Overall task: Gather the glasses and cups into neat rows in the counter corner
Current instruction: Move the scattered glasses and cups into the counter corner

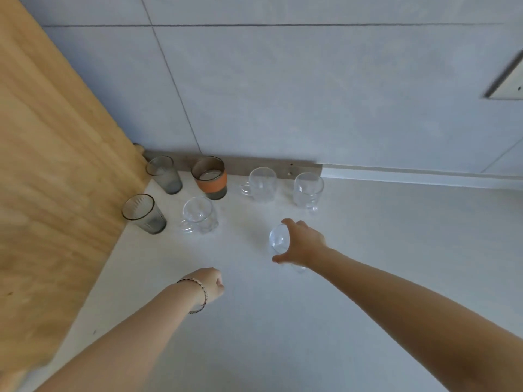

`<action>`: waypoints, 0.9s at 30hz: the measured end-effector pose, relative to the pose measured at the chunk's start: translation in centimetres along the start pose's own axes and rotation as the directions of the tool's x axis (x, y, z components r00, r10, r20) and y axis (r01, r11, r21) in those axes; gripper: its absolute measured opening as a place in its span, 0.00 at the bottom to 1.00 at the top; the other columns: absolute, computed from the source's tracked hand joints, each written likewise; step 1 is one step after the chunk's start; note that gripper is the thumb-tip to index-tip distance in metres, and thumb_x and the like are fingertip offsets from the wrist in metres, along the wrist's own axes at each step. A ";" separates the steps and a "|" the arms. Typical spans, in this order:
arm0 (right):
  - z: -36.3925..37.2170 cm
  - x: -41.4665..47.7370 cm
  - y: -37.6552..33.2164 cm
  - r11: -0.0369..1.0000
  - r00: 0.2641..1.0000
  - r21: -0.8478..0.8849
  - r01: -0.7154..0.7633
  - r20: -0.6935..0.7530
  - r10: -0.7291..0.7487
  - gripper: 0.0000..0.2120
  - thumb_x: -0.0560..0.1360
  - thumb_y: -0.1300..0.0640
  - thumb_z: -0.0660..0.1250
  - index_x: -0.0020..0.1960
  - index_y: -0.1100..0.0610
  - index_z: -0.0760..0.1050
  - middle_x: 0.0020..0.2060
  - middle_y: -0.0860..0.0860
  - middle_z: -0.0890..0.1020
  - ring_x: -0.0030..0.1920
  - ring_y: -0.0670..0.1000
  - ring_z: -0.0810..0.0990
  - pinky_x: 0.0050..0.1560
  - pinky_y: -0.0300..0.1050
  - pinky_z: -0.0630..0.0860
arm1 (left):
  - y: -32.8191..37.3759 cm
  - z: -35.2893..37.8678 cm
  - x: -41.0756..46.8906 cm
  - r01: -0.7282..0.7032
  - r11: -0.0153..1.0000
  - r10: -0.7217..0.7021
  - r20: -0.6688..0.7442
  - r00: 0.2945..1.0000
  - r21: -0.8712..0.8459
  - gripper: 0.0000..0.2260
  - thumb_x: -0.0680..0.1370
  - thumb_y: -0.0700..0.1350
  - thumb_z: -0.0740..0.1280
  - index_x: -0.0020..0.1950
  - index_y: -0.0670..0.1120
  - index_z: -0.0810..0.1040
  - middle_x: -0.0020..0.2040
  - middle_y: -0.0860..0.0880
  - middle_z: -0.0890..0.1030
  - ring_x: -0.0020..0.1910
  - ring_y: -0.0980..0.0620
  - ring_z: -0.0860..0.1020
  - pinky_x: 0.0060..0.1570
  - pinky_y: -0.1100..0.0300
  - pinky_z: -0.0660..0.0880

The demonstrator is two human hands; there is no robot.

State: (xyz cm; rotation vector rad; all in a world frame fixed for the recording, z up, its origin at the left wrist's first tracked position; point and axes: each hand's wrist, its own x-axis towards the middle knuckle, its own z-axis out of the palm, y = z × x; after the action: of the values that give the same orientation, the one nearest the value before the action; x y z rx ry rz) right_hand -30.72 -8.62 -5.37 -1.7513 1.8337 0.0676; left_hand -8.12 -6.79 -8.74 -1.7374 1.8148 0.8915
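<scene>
1. Glasses and cups stand grouped at the far left of a pale counter (368, 278), in the corner where a wooden panel (51, 165) meets a grey tiled wall (283, 94).
2. Back row, along the wall, running toward 3 o'clock: a smoky grey tumbler (164, 174), a glass with an orange band (210, 177), a clear handled cup (261, 183) and a second clear cup (308, 190).
3. Front row, at 6 o'clock of the back one: a second grey tumbler (144, 213) just beside the wooden panel, with a clear handled cup (199, 215) at its 3 o'clock.
4. All six stand upright and apart from one another.
5. A person's right hand (301, 244) reaches in from 5 o'clock, its grip clamped on a clear glass (279, 241), thumb and fingers curled around the rim.
6. That glass sits at 6 o'clock of the two clear cups in the back row, well apart from the front row; whether its base touches the counter cannot be told.
7. A left hand (210, 282), a thin bracelet (198, 295) at the wrist, hovers at 7 o'clock of the held glass, fingers curled together in a loose fist, holding nothing.
</scene>
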 end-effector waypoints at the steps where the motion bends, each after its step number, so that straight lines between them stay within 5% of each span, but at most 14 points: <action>1: 0.5 1.0 -1.5 1.000 1.000 0.007 -0.005 -0.006 0.005 0.44 0.66 0.43 0.74 0.74 0.51 0.55 0.65 0.54 0.70 0.63 0.56 0.75 0.60 0.47 0.72 | -1.2 -0.4 0.1 0.001 1.000 -0.002 -0.005 1.000 -0.007 0.13 0.76 0.43 0.58 0.32 0.53 0.63 0.44 0.49 0.68 0.43 0.49 0.65 0.37 0.61 0.63; 4: 1.7 3.9 -4.7 0.999 0.999 0.030 -0.036 -0.026 0.037 0.43 0.66 0.44 0.74 0.73 0.52 0.56 0.64 0.55 0.70 0.63 0.56 0.74 0.58 0.47 0.73 | -3.9 -1.0 0.3 -0.010 0.999 0.010 -0.002 1.000 -0.039 0.14 0.76 0.43 0.57 0.31 0.53 0.61 0.44 0.48 0.68 0.43 0.49 0.65 0.37 0.60 0.62; 8: 2.0 7.1 -7.3 0.998 0.996 -0.026 -0.049 -0.073 0.047 0.42 0.66 0.44 0.74 0.72 0.52 0.58 0.63 0.55 0.71 0.62 0.57 0.74 0.58 0.48 0.73 | -6.7 -0.8 0.5 -0.009 0.998 0.009 0.011 1.000 -0.068 0.08 0.77 0.45 0.57 0.44 0.50 0.75 0.50 0.46 0.74 0.50 0.45 0.73 0.52 0.58 0.71; 12: 1.4 8.9 -8.2 0.997 0.990 -0.033 -0.072 -0.120 0.068 0.42 0.66 0.44 0.74 0.73 0.53 0.56 0.63 0.56 0.71 0.62 0.57 0.75 0.56 0.49 0.74 | -8.2 -0.2 1.2 -0.005 0.999 0.006 0.018 1.000 -0.045 0.15 0.76 0.43 0.56 0.30 0.53 0.59 0.45 0.50 0.67 0.43 0.49 0.64 0.33 0.62 0.60; 18: 1.4 7.0 -6.1 0.998 0.994 0.023 -0.052 -0.093 0.054 0.50 0.68 0.45 0.74 0.77 0.56 0.46 0.70 0.55 0.66 0.69 0.57 0.69 0.64 0.53 0.71 | -6.1 -0.5 2.6 -0.072 0.997 0.072 0.009 0.997 -0.033 0.16 0.75 0.43 0.57 0.29 0.53 0.57 0.42 0.51 0.65 0.43 0.50 0.63 0.30 0.63 0.53; 27: 0.1 -3.0 9.0 0.948 0.952 0.128 -0.292 0.130 0.275 0.21 0.76 0.48 0.65 0.66 0.54 0.71 0.62 0.51 0.77 0.64 0.51 0.74 0.62 0.44 0.70 | 6.6 -0.8 3.0 -0.270 0.950 0.266 0.051 0.963 0.156 0.14 0.76 0.43 0.57 0.32 0.53 0.59 0.43 0.50 0.67 0.43 0.49 0.65 0.36 0.60 0.62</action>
State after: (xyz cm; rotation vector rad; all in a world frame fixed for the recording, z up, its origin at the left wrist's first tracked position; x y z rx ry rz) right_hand -39.15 -4.71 -7.32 -1.3477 1.9443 0.1379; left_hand -14.84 -9.51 -9.51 -1.3932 2.0750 0.8406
